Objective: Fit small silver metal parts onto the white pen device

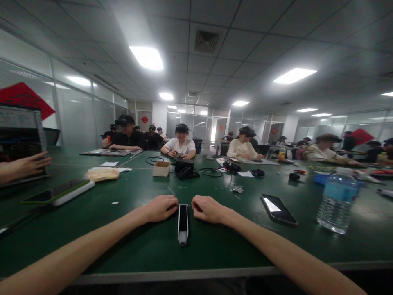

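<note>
Light panels glare down on seated people along a long green table, and from here the nearest pair of arms reaches out across its near edge. A slim black-and-white handheld device lies on the tabletop, its long axis pointing straight out from the person, with its far end between the two hands. The left hand sits just beside that end, its curled fingers almost at the device's edge. The right hand rests on the other side, slightly farther off, knuckles up. Neither hand clearly has hold of it: the fingertips are tucked out of sight, so I cannot tell whether they touch it. A phone and a water bottle sit off to the right.
</note>
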Demonstrator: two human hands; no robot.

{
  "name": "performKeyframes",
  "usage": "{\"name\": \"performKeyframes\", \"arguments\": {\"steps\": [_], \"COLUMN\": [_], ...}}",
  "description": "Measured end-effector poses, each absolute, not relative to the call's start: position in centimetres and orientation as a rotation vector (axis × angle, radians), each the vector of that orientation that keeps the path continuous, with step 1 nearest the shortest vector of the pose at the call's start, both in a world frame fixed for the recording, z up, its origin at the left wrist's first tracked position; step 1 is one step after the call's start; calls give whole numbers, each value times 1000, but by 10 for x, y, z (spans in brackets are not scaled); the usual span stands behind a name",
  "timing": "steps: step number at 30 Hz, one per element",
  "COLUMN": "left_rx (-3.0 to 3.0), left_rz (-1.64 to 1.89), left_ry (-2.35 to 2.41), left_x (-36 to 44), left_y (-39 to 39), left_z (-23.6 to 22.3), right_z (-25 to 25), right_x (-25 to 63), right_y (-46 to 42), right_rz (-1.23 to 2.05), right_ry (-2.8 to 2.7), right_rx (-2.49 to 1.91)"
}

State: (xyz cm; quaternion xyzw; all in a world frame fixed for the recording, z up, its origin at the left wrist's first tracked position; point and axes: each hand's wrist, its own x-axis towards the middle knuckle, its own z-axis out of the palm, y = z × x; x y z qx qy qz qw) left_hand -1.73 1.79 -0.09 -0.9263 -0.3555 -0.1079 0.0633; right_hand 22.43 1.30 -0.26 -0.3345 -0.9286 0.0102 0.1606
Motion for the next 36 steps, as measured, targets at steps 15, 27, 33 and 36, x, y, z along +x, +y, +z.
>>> {"name": "performKeyframes", "arguments": {"steps": [15,27,33,36], "left_rx": [-2812,-2708,-2634,-2621], "left_rz": [-347,-327,-448,-551], "left_ry": [-1070,-1089,-965,-859], "left_x": [-17,-19,-14,-7], "left_y": [16,7,0,-6], "left_z": [2,17,16,14], "right_z": [-9,-5,-5,-4], "right_x": [227,226,218,213], "right_y": [18,16,7,1], "right_rz": [-4,155,569,825], "right_ry": [-2660,-2514,-2337,-2211], "right_rx": [-945,-901,-853,-805]}}
